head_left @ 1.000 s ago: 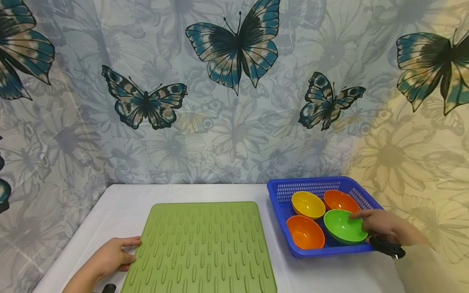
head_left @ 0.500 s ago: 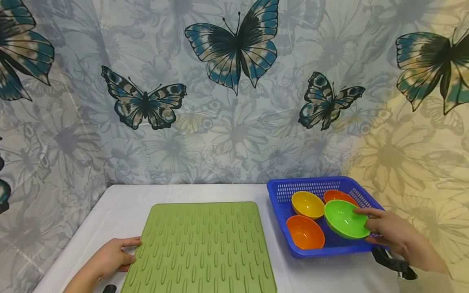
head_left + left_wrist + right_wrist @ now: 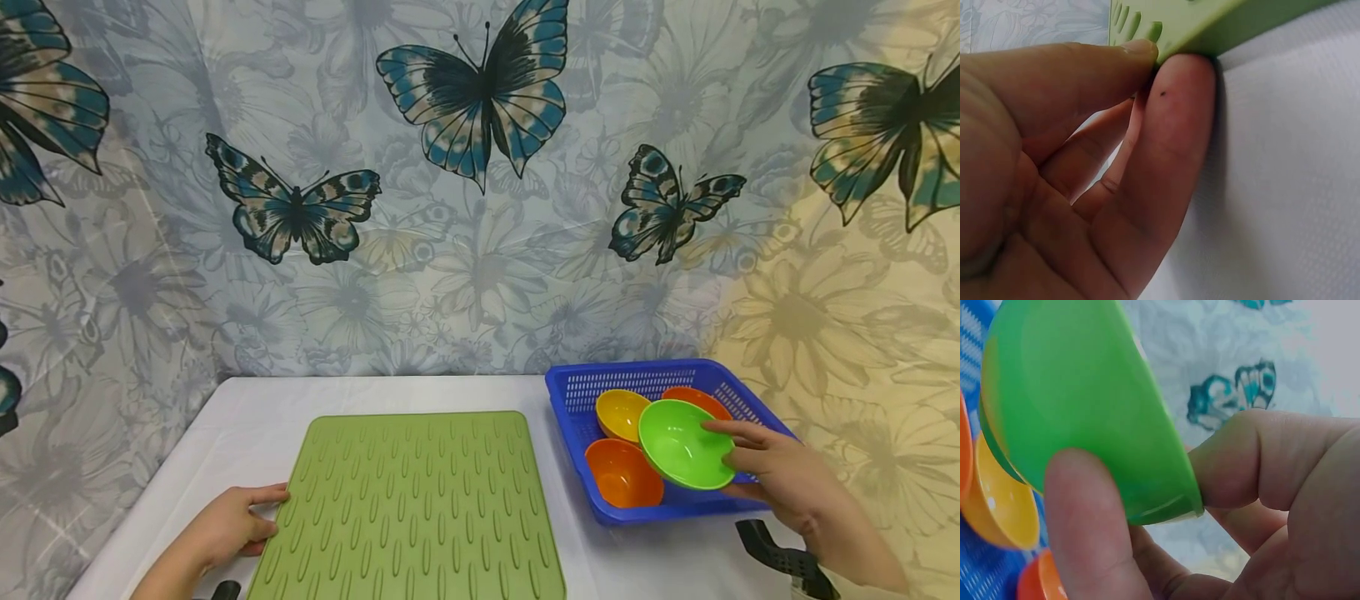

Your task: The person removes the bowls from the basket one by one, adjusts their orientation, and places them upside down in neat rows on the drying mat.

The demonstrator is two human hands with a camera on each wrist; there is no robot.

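At four o'clock in the head view, the right hand (image 3: 787, 475) is pinching one green bowl (image 3: 678, 446), tilted over one blue basket (image 3: 675, 512), where one yellow bowl (image 3: 618, 412) and two orange bowls (image 3: 622, 479) are resting; at eight o'clock, the left hand (image 3: 225, 525) is pinching one green mat (image 3: 408, 504)

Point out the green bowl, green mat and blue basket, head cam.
Green bowl (image 3: 682, 446): head view, middle of its inner surface.
Green mat (image 3: 412, 504): head view, middle of its ridged top.
Blue basket (image 3: 637, 516): head view, near side, below the orange bowl.
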